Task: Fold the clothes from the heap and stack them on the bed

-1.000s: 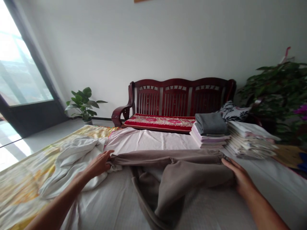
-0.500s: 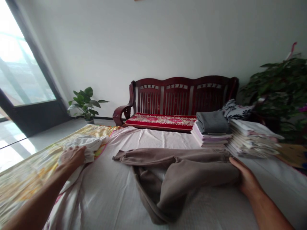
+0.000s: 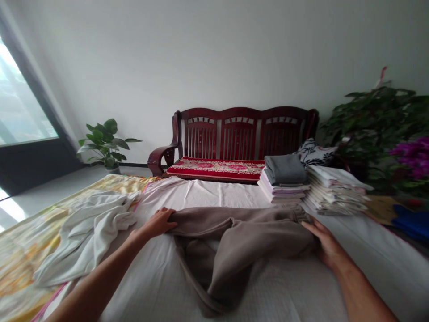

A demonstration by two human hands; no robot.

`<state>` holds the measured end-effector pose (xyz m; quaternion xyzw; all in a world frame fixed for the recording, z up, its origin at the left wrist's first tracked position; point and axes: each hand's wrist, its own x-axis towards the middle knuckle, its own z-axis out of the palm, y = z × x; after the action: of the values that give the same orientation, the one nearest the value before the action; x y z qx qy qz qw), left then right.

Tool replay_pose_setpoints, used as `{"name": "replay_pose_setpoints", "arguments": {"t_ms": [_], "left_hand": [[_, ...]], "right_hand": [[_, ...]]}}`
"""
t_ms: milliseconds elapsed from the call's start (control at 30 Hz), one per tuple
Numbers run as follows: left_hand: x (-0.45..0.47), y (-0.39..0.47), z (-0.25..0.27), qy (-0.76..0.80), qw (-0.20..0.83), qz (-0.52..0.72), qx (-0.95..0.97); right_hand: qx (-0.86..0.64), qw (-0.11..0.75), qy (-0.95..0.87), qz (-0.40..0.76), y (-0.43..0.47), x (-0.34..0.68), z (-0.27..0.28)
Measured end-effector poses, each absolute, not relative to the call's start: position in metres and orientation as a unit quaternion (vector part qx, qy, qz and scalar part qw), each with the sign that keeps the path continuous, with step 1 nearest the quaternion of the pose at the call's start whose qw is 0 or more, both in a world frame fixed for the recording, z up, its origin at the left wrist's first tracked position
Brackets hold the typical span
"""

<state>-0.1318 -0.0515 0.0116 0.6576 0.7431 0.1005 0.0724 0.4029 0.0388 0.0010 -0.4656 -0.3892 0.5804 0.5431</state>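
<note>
Our left hand (image 3: 161, 223) has its fingers and thumb on the leg end of the brown pants (image 3: 258, 241), and our right hand (image 3: 326, 245) holds the waist end, with the thumb on top. We cannot tell how hard either hand squeezes. Half a second ago, our left hand was on the crumpled white cloth (image 3: 83, 232); now it has let that go and come back to the pants. So both our hands are on one thing, and the white cloth lies by itself to the left, apart from the pants. The pants lie in front of us, one leg running straight across at the far side and the other bent down toward us. Under them is a pale sheet (image 3: 144, 281) with soft wrinkles, and to the left of it is a yellow flowered cloth (image 3: 23, 255). Just past our right hand we see a neat pile of folded cloths (image 3: 284, 195) with a dark gray one (image 3: 286, 170) on top, and beside it a pale folded pile (image 3: 337, 194). Farther back is a dark red wooden bench (image 3: 237, 139) with a red flowery mat (image 3: 214, 167) and a black-and-white pillow (image 3: 315, 154). A green plant (image 3: 106, 141) stands on the left, and a big leafy one (image 3: 378, 116) and purple flowers (image 3: 415, 156) are on the right, with a plain pale wall (image 3: 201, 53) behind.
</note>
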Motion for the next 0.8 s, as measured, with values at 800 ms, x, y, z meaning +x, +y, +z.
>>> {"name": "replay_pose_setpoints", "arguments": {"t_ms": [800], "left_hand": [[-0.087,-0.106,0.042,0.458,0.273,0.136,0.835]], "right_hand": [[-0.495,0.452,-0.501,0.547,0.032,0.421,0.014]]}}
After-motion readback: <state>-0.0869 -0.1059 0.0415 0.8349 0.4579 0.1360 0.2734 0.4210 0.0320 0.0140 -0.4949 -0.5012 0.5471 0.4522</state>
